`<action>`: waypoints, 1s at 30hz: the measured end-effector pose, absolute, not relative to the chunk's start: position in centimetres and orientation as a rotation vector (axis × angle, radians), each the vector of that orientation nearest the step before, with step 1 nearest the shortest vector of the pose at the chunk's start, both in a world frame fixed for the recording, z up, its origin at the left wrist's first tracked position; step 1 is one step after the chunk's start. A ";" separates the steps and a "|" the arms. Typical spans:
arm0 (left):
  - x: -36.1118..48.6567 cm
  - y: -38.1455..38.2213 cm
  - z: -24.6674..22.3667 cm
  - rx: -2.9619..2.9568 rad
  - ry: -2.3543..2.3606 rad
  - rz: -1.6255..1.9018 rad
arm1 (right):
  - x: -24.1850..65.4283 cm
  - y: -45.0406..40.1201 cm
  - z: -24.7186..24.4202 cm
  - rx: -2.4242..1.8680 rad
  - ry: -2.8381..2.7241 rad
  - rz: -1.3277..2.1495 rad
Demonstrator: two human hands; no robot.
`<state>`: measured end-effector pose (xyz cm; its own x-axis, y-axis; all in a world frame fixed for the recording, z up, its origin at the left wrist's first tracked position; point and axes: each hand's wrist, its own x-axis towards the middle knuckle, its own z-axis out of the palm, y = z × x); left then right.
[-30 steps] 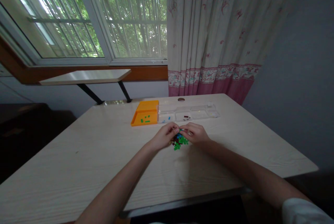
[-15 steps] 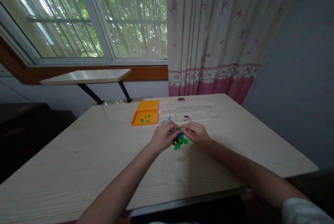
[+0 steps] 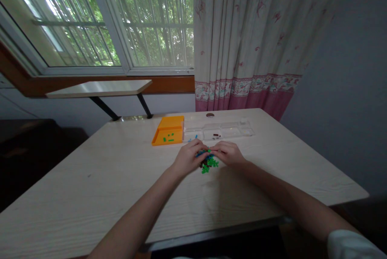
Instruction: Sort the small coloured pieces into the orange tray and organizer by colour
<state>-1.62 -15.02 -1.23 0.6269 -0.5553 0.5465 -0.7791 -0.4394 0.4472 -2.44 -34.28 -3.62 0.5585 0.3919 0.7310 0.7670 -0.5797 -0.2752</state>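
Model (image 3: 212, 163) located between the hands, over the worktop (image 3: 121, 178); whether it touches cannot be told. Left hand (image 3: 188, 157) and right hand (image 3: 229, 153): fingers of both grasping its upper part. Orange tray (image 3: 171, 122) lies beyond.

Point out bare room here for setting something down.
Bare tabletop: left of the left forearm, save a speck; right of the right forearm; and between them, near the front edge. Crowded: left hand, right hand and brick model together, orange case and clear tray beyond.
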 end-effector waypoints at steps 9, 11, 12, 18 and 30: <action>-1.6 -14.7 -0.8 2.169 -1.095 0.490 | -2.4 -34.6 -3.3 -2.251 -0.987 -0.794; -1.6 -14.4 -0.3 2.130 -1.048 0.629 | -2.3 -34.8 -3.0 -2.273 -0.938 -0.771; -1.5 -14.2 0.0 2.094 -1.001 0.735 | -2.3 -34.9 -2.9 -2.297 -0.910 -0.744; -1.8 -13.0 2.0 1.912 -0.827 1.280 | -1.5 -36.0 -3.7 -2.476 -0.848 -0.481; -2.0 -13.2 1.6 1.979 -0.894 1.310 | -2.3 -35.1 -3.3 -2.424 -1.111 -0.275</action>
